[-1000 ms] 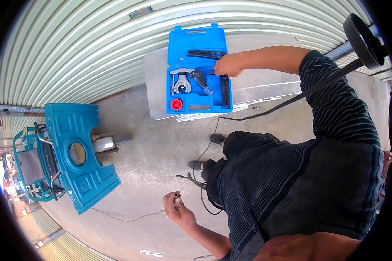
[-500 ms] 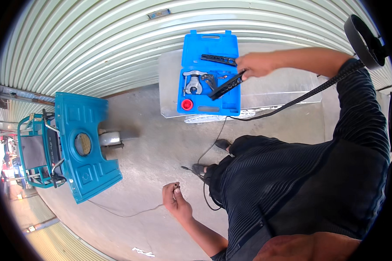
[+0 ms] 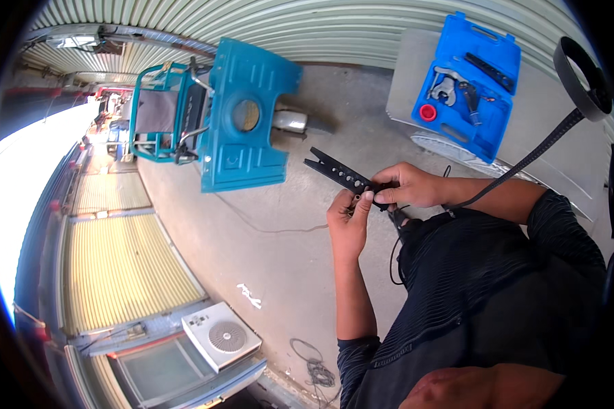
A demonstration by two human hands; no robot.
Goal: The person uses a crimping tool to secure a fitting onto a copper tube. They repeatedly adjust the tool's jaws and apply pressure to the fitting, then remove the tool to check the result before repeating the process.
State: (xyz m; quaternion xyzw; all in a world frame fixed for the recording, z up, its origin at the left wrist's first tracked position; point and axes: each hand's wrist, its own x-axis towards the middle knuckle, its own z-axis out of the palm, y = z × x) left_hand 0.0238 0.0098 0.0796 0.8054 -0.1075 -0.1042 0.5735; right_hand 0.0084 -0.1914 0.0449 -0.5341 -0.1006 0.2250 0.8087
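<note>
My left hand (image 3: 348, 221) pinches the end of a thin copper tube (image 3: 357, 198), whose length trails left over the floor. My right hand (image 3: 413, 185) is closed on the near end of a black flaring bar (image 3: 351, 178) with a row of holes. The bar's two halves stand apart in a narrow V, pointing away to the left. Both hands meet at the bar's near end, the tube end right beside it; whether the tube sits in a hole is hidden by the fingers.
At the far right an open blue case (image 3: 457, 139) holds a silver flaring yoke (image 3: 445, 90), a second black bar (image 3: 490, 72) and a red round piece (image 3: 428, 112). A teal three-wheeler (image 3: 249, 157) stands ahead; an outdoor air-conditioner unit (image 3: 211, 334) lower left; coiled cable (image 3: 319, 373) lies on the floor.
My right hand has brought the flaring bar from the case to my left hand, which still holds the tube. The other bar lies in the lid. The view has swung left.
</note>
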